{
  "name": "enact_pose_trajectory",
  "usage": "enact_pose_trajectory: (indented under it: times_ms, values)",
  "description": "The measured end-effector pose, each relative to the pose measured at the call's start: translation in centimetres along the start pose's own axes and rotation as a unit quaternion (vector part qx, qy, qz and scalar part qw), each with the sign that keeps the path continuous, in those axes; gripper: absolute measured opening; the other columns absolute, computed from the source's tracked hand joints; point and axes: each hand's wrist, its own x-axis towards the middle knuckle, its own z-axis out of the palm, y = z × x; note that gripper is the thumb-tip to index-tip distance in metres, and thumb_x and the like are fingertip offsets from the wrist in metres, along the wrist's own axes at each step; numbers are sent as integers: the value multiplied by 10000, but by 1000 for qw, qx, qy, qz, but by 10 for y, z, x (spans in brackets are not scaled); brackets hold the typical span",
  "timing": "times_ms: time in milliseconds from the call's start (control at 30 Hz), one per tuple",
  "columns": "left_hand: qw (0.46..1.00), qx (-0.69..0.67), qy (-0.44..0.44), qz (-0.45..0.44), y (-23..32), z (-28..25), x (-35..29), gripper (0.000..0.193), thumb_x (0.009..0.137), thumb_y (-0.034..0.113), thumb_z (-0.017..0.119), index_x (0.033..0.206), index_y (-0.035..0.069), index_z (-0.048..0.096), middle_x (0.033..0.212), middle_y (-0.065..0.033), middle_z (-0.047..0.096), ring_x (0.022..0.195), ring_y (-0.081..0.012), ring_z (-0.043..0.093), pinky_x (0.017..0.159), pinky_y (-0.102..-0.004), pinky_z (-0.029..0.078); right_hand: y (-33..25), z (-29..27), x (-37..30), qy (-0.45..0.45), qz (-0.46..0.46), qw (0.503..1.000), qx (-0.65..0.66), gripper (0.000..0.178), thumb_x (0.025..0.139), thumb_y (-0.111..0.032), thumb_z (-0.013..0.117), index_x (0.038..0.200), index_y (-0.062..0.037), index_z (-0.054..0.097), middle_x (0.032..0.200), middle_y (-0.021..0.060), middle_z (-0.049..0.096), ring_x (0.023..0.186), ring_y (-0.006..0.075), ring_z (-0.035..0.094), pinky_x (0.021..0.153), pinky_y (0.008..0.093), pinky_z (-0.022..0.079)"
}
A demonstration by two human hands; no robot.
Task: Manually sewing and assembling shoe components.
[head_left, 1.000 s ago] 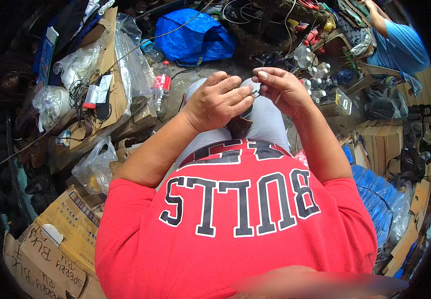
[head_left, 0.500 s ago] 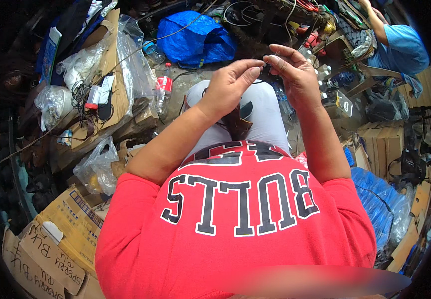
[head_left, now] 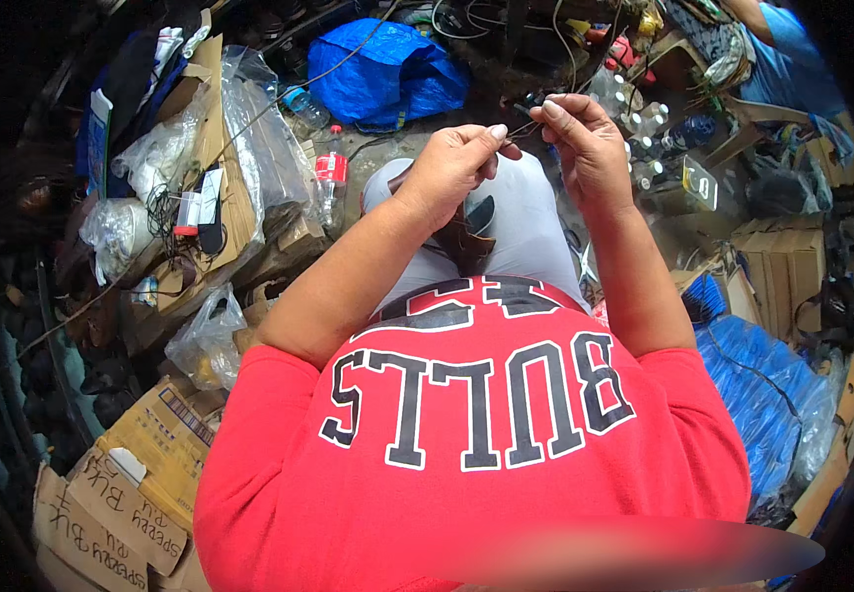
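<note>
Above my knees, my left hand (head_left: 458, 166) pinches with thumb and forefinger. My right hand (head_left: 587, 148) is also closed in a pinch, a short way to the right. A thin thread-like strand (head_left: 522, 129) spans the gap between the fingertips; it is too fine to make out clearly. Between my thighs rests a brown leather piece (head_left: 464, 247) with a dark, rounded opening, which looks like a shoe. My forearms partly cover my light grey trousers (head_left: 530, 222).
Ahead lies a crumpled blue plastic bag (head_left: 387, 74). A red-labelled bottle (head_left: 331, 173) stands at left, beside cardboard and clear plastic (head_left: 259, 148). Several bottles (head_left: 649, 138) are at right. Blue plastic wrap (head_left: 747, 405) and a cardboard box (head_left: 782, 266) sit farther right. A person's blue sleeve (head_left: 792, 69) is at upper right.
My fingertips, almost touching before, have moved apart, and the thin strand now shows between them. My left hand has shifted left and slightly down. The view has turned a little.
</note>
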Motion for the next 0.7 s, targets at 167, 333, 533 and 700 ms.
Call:
enact_pose_trajectory:
  times_ms: [167,333,533,700]
  values:
    - [999,36,-8,-13,-9,5,13,305,904,272,534,863,-8,647,551,38,473,490,-31,363,458,-169,264,4,-24,1,-27,57,997,39,237,834,-105,626,1045,-5,586,938,90,638,843,140,606,731,233,467]
    - [996,70,7,-47,-12,16,26,290,904,276,533,880,12,651,618,11,550,550,-45,459,483,-171,297,8,-46,0,-19,90,996,18,186,826,-117,638,979,-12,623,891,85,654,822,131,606,729,234,470]
    - [993,118,12,-10,-18,32,41,283,903,284,535,891,29,655,710,-29,620,624,-72,550,519,-188,360,12,-64,3,-23,88,995,43,189,812,-106,653,974,-14,620,884,86,653,787,128,610,728,244,481]
    - [993,66,-16,-98,-20,36,48,252,887,265,565,895,31,659,706,-22,616,599,-60,529,505,-192,362,11,-80,5,11,66,993,95,165,809,-94,653,950,-20,607,875,90,648,785,136,617,739,244,491]
